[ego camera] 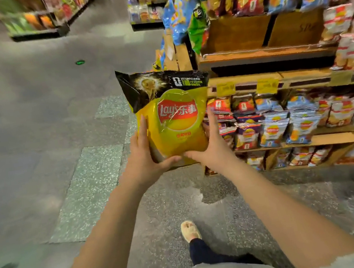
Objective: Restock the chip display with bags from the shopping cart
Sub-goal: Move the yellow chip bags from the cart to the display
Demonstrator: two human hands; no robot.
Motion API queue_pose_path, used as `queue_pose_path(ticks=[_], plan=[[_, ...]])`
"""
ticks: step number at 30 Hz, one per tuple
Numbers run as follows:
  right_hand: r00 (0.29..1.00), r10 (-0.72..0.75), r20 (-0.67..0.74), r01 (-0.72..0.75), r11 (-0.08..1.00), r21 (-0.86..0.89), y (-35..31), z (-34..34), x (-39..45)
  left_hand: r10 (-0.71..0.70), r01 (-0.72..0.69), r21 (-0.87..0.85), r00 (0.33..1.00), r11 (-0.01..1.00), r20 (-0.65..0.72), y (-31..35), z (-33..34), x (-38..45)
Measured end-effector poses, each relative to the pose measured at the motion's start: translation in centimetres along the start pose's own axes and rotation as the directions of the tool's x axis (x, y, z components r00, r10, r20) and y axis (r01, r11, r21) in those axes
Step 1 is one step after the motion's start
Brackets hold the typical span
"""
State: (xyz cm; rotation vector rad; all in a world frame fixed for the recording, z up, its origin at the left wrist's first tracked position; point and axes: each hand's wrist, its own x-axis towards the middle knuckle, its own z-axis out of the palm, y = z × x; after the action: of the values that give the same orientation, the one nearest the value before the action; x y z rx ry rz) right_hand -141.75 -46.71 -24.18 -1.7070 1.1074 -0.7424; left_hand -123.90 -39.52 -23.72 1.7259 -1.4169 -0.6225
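A large yellow Lay's chip bag (pixel 173 116) with a black top is held upright in front of me, over the aisle floor. My left hand (pixel 145 154) grips its lower left edge, thumb under the bottom. My right hand (pixel 213 144) grips its lower right edge. The chip display (pixel 275 59), a wooden multi-tier stand, rises just to the right of the bag. Its middle tier shows a bare dark slot, while the tiers above and below hold rows of chip bags. The shopping cart is not in view.
Grey tiled aisle floor (pixel 45 135) spreads to the left and ahead. Other store shelves (pixel 38 14) stand far back left and at the back centre. My foot in a light slipper (pixel 190 230) is on the floor below the bag.
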Motion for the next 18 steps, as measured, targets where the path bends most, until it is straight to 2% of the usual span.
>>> queue_pose_path(ticks=[10,18], plan=[[0.985,-0.123,0.118,0.119,0.992,0.042,-2.7,-0.5,18.5,-0.034,0.044,0.099,0.994,0.994,-0.1,-0.1,-3.9,16.7],[0.969,-0.159,0.189,0.141,0.984,0.104,-3.2,0.2,29.0,-0.063,0.083,0.12,0.985,0.989,-0.159,-1.6,-5.3,25.5]])
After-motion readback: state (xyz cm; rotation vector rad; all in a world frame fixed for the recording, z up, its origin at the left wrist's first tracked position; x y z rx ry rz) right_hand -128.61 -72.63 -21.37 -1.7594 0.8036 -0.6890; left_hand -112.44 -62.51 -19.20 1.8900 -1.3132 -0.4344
